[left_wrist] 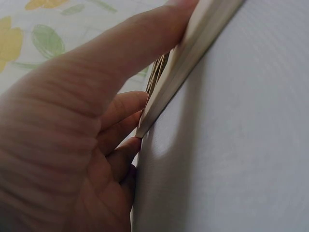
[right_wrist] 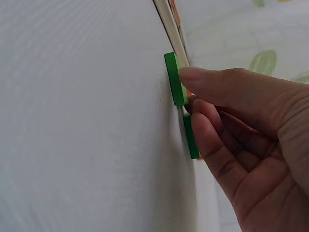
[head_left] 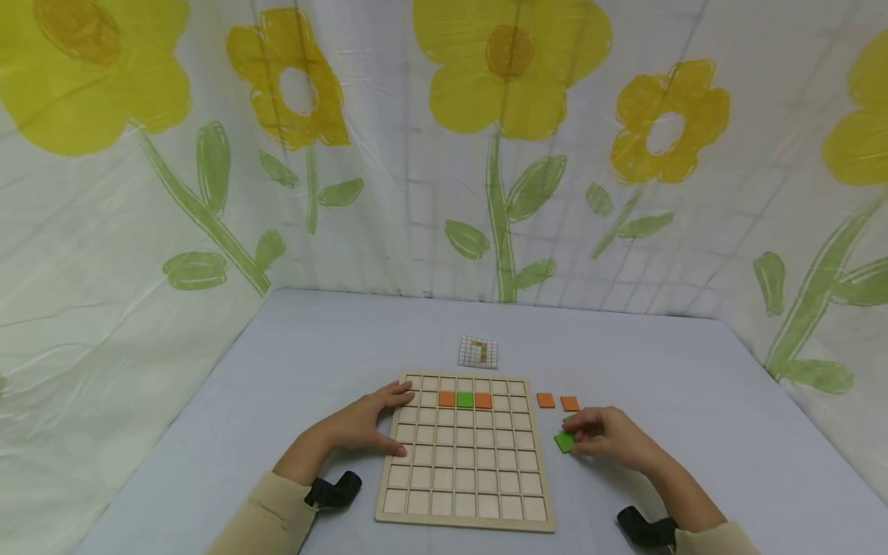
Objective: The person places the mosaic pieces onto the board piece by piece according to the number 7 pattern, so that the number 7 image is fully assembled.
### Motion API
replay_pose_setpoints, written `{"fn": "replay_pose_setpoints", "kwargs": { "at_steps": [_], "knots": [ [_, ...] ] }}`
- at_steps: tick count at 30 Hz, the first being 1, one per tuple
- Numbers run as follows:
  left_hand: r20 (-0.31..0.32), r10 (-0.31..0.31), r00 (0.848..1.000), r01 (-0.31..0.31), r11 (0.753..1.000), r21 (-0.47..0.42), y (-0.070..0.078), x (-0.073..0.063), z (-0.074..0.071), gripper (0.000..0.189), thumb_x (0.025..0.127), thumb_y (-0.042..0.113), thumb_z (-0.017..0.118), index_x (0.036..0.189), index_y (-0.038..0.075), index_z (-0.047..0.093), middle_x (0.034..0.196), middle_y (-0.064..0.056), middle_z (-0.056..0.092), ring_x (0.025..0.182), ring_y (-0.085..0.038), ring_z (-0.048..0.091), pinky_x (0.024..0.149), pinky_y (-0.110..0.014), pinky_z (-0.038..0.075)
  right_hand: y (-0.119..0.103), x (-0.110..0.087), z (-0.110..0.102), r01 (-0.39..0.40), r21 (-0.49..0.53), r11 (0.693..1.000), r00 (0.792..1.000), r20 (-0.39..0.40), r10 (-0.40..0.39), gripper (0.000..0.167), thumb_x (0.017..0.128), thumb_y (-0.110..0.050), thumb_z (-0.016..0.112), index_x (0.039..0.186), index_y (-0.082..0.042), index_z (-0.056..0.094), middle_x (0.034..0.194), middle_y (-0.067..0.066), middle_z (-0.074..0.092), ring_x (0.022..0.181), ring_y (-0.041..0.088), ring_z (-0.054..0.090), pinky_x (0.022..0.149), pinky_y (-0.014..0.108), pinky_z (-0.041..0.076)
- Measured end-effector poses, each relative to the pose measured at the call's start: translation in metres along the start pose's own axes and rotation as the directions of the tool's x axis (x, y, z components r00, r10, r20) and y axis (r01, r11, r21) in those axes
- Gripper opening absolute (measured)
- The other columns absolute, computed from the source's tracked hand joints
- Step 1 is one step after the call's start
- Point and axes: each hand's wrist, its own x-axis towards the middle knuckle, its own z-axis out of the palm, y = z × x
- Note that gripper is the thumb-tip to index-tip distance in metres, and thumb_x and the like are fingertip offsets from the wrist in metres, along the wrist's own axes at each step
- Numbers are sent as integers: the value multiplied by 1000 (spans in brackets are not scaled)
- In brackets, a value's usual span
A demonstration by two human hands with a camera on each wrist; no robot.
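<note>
A wooden grid board lies on the table, with two orange tiles and a green tile side by side in its second row. My left hand rests along the board's left side, thumb and fingers spread over the frame. To the right of the board, my right hand pinches a green square tile, thumb on its face. The tile sits at an angle, close over the table. A second green tile lies by the fingers, mostly hidden by them from above.
Two loose orange tiles, a left one and a right one, lie beyond the right hand. Behind the board is a small card printed with a coloured grid. A flowered curtain hangs at the table's back and sides.
</note>
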Motion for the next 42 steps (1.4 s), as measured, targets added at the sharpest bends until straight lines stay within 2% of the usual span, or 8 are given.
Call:
{"fn": "replay_pose_setpoints", "kwargs": {
  "at_steps": [5, 11, 24, 33, 42],
  "knots": [
    [-3, -1, 1000, 1, 1000, -6, 1, 0, 0, 91, 67, 41, 82, 143, 14, 39, 156, -7, 20, 144, -34, 12, 111, -59, 18, 1, -2, 2, -25, -13, 1000, 1000, -17, 25, 29, 75, -9, 75, 101, 3, 67, 94, 10, 65, 76, -1, 54, 67, 17, 50],
    [-3, 2, 1000, -2, 1000, -13, 1, 0, 0, 91, 67, 40, 82, 143, 13, 39, 156, -7, 20, 144, -34, 12, 111, -59, 18, 1, -4, 4, -11, -40, 999, 999, -33, 10, 28, 74, -9, 76, 98, 3, 69, 96, 12, 64, 76, -2, 54, 68, 18, 51],
    [-9, -2, 1000, 2, 1000, 8, 0, 0, 0, 91, 67, 42, 81, 143, 14, 39, 156, -5, 21, 144, -33, 12, 111, -58, 19, -2, -5, 3, -36, -84, 996, 999, -38, 33, 26, 74, -10, 76, 97, 1, 69, 94, 7, 61, 75, -2, 53, 67, 18, 51],
    [-5, -8, 1000, 8, 1000, 5, -1, 0, 0, 91, 67, 43, 81, 143, 15, 39, 156, -4, 21, 144, -33, 12, 111, -59, 18, 1, -3, 3, -2, -130, 991, 1000, -27, -1, 21, 74, -10, 76, 92, -2, 68, 89, 3, 61, 73, -1, 53, 65, 19, 50],
    [-4, 2, 1000, -2, 1000, 2, -1, 1, 0, 91, 67, 43, 81, 143, 14, 39, 155, -4, 22, 144, -33, 12, 111, -59, 18, -3, 0, -1, -12, -94, 995, 1000, -16, 10, 21, 75, -6, 75, 93, -1, 66, 85, 4, 64, 71, -2, 52, 63, 19, 49]
  ]
}}
